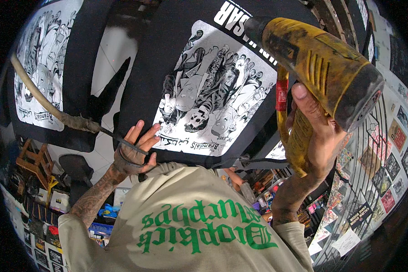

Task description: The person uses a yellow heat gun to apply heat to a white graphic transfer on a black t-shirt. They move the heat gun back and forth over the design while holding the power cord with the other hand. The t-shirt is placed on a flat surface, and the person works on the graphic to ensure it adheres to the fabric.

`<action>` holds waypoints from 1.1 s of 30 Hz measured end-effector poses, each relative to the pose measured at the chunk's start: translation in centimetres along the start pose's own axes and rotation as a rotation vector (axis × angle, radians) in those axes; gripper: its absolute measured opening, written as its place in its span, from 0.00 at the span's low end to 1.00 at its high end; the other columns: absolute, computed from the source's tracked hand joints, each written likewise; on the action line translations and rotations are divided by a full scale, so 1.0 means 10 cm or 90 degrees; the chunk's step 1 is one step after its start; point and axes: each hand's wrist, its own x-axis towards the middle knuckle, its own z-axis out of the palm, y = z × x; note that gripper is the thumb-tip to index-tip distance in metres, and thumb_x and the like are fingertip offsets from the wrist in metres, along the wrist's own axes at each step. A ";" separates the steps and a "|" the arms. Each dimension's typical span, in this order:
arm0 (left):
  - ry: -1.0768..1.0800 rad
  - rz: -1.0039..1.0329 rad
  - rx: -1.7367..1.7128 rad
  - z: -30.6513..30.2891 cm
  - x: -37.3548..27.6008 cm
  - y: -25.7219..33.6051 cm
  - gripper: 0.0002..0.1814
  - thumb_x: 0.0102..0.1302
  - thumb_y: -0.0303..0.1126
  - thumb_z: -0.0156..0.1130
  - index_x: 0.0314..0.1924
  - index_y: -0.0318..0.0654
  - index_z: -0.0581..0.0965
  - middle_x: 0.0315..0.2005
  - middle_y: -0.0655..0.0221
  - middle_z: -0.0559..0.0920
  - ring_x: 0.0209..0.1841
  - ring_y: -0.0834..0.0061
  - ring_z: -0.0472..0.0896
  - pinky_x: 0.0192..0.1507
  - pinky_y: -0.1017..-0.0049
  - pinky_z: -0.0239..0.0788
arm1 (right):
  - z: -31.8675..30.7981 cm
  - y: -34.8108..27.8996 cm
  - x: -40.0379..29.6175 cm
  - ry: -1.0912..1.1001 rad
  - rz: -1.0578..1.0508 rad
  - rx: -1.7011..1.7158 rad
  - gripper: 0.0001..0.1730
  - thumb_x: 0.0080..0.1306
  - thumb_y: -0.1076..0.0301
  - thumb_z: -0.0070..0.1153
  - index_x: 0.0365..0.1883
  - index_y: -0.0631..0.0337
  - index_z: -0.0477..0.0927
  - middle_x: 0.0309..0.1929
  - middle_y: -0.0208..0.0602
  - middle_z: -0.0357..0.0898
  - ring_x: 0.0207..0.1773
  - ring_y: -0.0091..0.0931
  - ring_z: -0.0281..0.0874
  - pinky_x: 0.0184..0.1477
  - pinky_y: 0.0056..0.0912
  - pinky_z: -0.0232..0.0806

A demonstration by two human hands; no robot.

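Note:
My right hand (318, 125) grips the handle of a stained yellow-and-black heat gun (312, 64). Its dark nozzle points left, above white lettering on a black T-shirt (136, 88) spread flat before me. The shirt bears a white-and-black illustrated print (210, 91) of a crowd of figures. At the print's lower left corner is my left hand (134, 149), back upward and fingers partly spread. A power cord (122, 139) loops around this hand, and a thick taped length of it runs off to the left. Whether the fingertips touch the shirt is hard to tell.
A second black shirt with the same print (37, 78) lies at the left. Below it stands a wooden stool (35, 159) on the tiled floor. Stickers and posters cover the wall (391, 163) at the right. Part of another person's arm (234, 176) shows behind my torso.

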 end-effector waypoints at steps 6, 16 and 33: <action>-0.005 0.000 -0.002 -0.02 0.02 0.00 0.24 0.62 0.35 0.60 0.59 0.40 0.75 0.72 0.61 0.70 0.79 0.52 0.52 0.72 0.48 0.56 | 0.07 -0.06 0.05 0.001 0.008 0.018 0.24 0.57 0.63 0.76 0.49 0.65 0.83 0.38 0.35 0.84 0.33 0.23 0.81 0.32 0.25 0.71; -0.002 -0.002 -0.014 -0.01 0.02 0.01 0.25 0.60 0.33 0.61 0.59 0.40 0.74 0.72 0.61 0.70 0.79 0.51 0.54 0.71 0.46 0.56 | -0.02 -0.03 0.14 -0.017 0.023 0.036 0.21 0.57 0.64 0.75 0.42 0.68 0.82 0.27 0.35 0.81 0.20 0.23 0.76 0.22 0.25 0.67; 0.006 0.002 -0.004 -0.02 0.02 0.00 0.24 0.61 0.34 0.60 0.58 0.40 0.74 0.72 0.61 0.70 0.79 0.50 0.53 0.71 0.47 0.55 | -0.10 0.01 0.19 0.004 -0.050 -0.052 0.18 0.58 0.65 0.74 0.41 0.67 0.83 0.28 0.35 0.81 0.21 0.23 0.76 0.22 0.24 0.67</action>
